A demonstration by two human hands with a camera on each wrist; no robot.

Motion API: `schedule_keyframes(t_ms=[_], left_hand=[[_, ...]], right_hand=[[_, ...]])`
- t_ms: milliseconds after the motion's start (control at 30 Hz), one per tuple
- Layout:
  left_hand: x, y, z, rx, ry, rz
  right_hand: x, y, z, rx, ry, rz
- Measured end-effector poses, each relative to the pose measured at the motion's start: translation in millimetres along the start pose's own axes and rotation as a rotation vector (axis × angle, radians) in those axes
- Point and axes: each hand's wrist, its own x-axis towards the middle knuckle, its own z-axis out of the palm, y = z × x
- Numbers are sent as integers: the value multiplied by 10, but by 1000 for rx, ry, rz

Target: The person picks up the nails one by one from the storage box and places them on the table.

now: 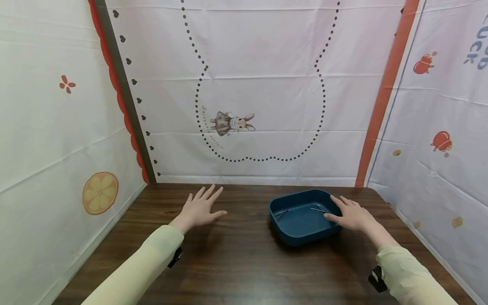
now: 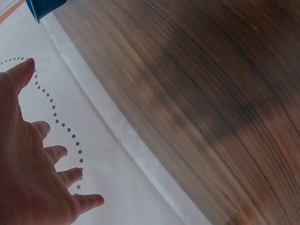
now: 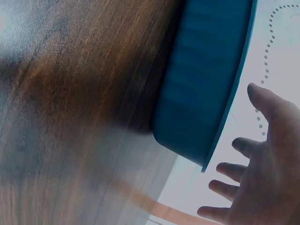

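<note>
My left hand (image 1: 199, 210) hovers over the left part of the table with its fingers spread and nothing in its grasp. On the right, my right hand (image 1: 351, 215) is held with spread fingers at the right rim of a blue rectangular tray (image 1: 305, 239), overlapping that rim in the head view. Inside the tray lie small thin dark metal pieces (image 1: 281, 215) at the left and a few thin shiny ones (image 1: 318, 209) near my right thumb. From the right wrist, the tray's outer wall (image 3: 201, 79) shows beside the open fingers, which hold nothing.
A dark wood-grain table (image 1: 236, 262) carries the tray. White printed cloth (image 1: 263, 97) hangs behind the table's far edge, with more cloth walls along the left (image 1: 45, 140) and right (image 1: 434, 169) sides. Black wrist straps (image 1: 377, 278) sit on the pale sleeves.
</note>
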Motion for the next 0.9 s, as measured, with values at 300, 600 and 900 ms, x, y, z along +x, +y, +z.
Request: schedule_keyframes(t_ms=[300,600,900], left_hand=[[125,137,20,-21,4,-5],[290,334,41,-33,-8,3],[405,463,72,-44,-23,14]], right_hand=[[-15,17,30,0,-4,22],[-23,74,28,-18,-3,37],[-50,107,35,-17,-10,57]])
